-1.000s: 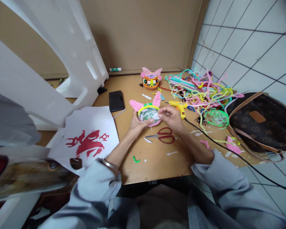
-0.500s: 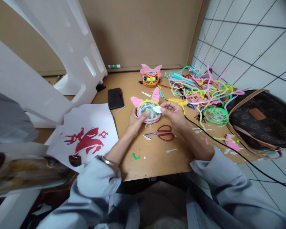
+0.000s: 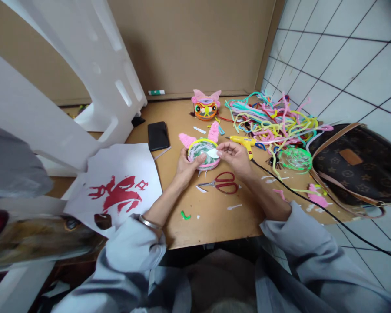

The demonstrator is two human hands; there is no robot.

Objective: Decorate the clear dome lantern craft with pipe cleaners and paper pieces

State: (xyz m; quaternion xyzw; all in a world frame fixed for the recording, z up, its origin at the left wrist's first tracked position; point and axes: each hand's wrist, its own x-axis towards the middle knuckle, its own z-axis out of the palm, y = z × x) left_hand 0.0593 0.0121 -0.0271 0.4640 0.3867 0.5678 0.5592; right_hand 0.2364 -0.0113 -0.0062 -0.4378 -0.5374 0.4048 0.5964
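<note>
My left hand (image 3: 187,167) is closed on the left side of a round pipe-cleaner lion head (image 3: 206,164) with two fuzzy pink ears, a yellow rim and a green-and-white face. Its thumb presses on the front of the face. Between thumb and fingers my right hand (image 3: 235,157) pinches a small white pointed paper piece (image 3: 212,153), which lies over the face's right part. Whether the paper touches the surface, I cannot tell. Just below lie red-handled scissors (image 3: 223,183). Behind stands a finished-looking orange-and-pink lion head (image 3: 206,107).
A yellow glue gun (image 3: 244,142) with a black cord lies right of my right hand. Pipe cleaners (image 3: 273,117) heap at the back right, beside a brown handbag (image 3: 355,161). At left are a black phone (image 3: 158,135) and white paper with red shapes (image 3: 117,187).
My right hand has shifted slightly left and down, bringing the white paper piece further over the lion head's face. The glue gun's body shows more fully. My left hand keeps its hold.
</note>
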